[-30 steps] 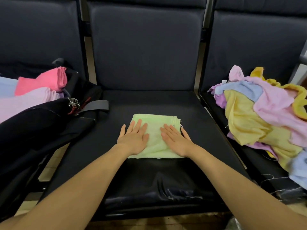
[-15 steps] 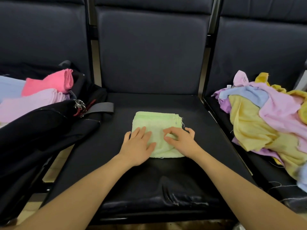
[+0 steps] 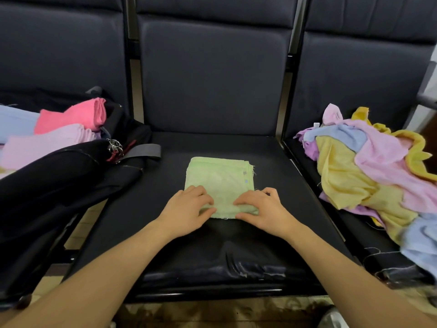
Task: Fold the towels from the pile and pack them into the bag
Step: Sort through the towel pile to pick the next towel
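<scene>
Green towel (image 3: 218, 183) folded square at centre frame on the seat (image 3: 236, 245), near edge pinched in both grips: left hand (image 3: 186, 210) and right hand (image 3: 264, 209) curled shut on it. Risk: layers sliding apart on lifting, loose threads snagging. Bag (image 3: 59, 181) left, pile (image 3: 369, 171) right. Small tags at right edge, probably labels; no legible writing.

— Where is the folded towel (image 3: 218, 183) laid?
— On the middle seat (image 3: 272, 233), toward its front edge. The bag (image 3: 59, 185) is placed left, the pile (image 3: 369, 171) right.
</scene>
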### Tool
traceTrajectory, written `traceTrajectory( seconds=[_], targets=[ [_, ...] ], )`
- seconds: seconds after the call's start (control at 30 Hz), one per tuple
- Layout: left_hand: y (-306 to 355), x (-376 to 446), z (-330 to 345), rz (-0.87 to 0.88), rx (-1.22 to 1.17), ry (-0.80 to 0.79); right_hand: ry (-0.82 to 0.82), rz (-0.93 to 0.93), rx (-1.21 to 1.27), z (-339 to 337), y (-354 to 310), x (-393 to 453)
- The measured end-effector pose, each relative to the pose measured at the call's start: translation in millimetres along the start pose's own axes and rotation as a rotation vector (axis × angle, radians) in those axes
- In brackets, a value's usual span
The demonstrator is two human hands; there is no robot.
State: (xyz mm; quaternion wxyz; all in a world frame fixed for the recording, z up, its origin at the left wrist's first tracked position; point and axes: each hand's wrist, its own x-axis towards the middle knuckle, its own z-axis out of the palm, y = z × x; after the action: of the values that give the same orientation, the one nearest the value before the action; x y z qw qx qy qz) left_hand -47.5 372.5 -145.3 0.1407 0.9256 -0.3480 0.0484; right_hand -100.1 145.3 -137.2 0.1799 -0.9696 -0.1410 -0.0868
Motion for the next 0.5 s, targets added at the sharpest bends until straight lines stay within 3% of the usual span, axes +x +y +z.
traceTrajectory(
  seconds=[0.3,0.4,0.5],
  targets=[
    [-4.6,1.2,-2.6,-0.075,0.070,-0.131,-0.131,-0.010,-0.167,7.7,-4.3,12.0],
    [-1.8,4.9,-1.7,-0.090,0.099,-0.129,-0.086,-0.070,-0.254,12.1,-4.9,16.0],
    [-2.1,6.1,-0.8,-0.089,0.126,-0.090,0.019,-0.014,-0.124,11.2,-6.5,16.5]
  ],
)
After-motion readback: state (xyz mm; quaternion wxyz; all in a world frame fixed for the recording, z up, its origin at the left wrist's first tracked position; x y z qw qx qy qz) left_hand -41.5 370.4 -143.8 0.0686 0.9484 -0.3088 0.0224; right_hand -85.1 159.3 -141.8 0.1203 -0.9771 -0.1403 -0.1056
